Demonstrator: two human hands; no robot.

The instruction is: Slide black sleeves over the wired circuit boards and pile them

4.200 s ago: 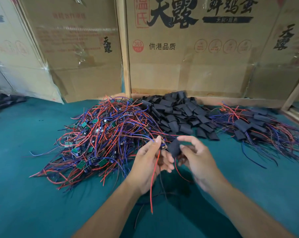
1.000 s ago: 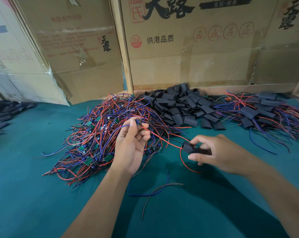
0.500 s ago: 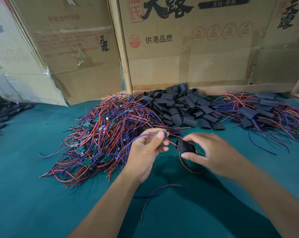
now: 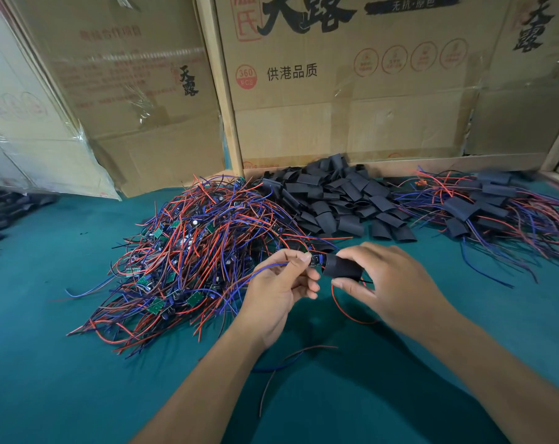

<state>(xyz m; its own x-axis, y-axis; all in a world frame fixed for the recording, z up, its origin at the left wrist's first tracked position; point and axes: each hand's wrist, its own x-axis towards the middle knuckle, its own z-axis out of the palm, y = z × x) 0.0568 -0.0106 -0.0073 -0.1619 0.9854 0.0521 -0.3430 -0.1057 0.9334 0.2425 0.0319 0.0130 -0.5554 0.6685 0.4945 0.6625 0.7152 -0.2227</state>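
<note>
My left hand (image 4: pixel 281 290) pinches a small wired circuit board (image 4: pixel 315 261) by its edge, its blue and red wires trailing left and down. My right hand (image 4: pixel 390 283) holds a black sleeve (image 4: pixel 342 267) between thumb and fingers, the sleeve's open mouth right against the board. A big tangle of bare wired boards (image 4: pixel 188 251) lies to the left. Loose black sleeves (image 4: pixel 336 200) are heaped at the back middle. Sleeved boards (image 4: pixel 489 209) are piled at the right.
Cardboard boxes (image 4: pixel 336 91) wall off the back of the green table (image 4: pixel 79 379). More black pieces (image 4: pixel 2 216) lie at the far left edge. A stray wire (image 4: pixel 287 363) lies on the cloth below my hands.
My left hand drew a board out of the tangle and brought it toward the right hand. The right hand moved the sleeve left until its mouth met the board.
</note>
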